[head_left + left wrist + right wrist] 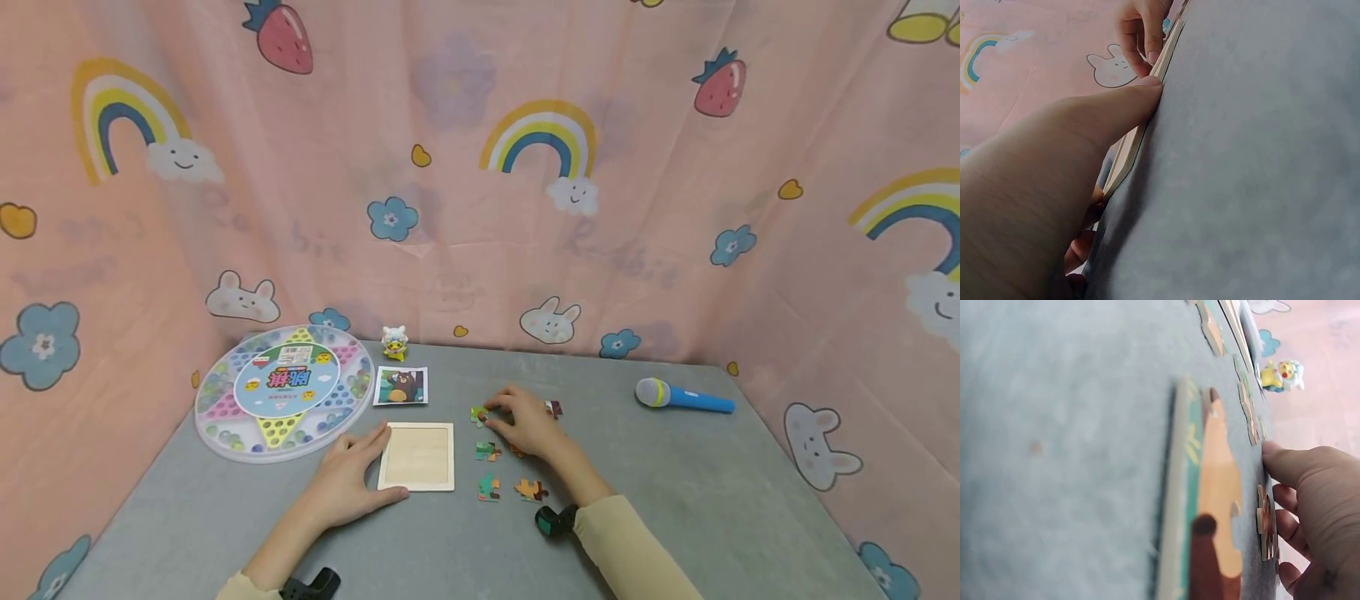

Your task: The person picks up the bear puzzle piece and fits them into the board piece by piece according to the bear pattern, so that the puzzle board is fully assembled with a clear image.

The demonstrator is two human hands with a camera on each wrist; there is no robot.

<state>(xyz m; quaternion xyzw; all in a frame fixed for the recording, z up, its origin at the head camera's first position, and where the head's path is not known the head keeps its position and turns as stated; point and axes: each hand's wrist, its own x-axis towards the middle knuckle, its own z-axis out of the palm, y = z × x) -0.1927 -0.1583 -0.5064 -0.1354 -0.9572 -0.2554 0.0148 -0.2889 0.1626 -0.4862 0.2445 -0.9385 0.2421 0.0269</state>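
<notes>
My left hand (348, 479) holds a square wooden puzzle tray (417, 457) at its left side, fingers by the far left corner and thumb on the near edge. In the left wrist view the thumb lies on the rim of the tray (1125, 153). Right of the tray, my right hand (531, 427) pinches a small green and brown jigsaw piece (477, 415) between thumb and forefinger, low over the table. Two more green pieces lie in a column nearer me, a middle piece (487, 451) and a near piece (489, 487). An orange-brown piece (531, 489) sits beside them; other pieces are partly hidden by the hand.
A round Chinese checkers board (281, 440) lies at the left. Behind the tray are a bear picture card (401, 387) and a small yellow and white figurine (394, 342). A blue toy microphone (693, 400) rests at the right. Pink curtain surrounds the grey table (675, 500).
</notes>
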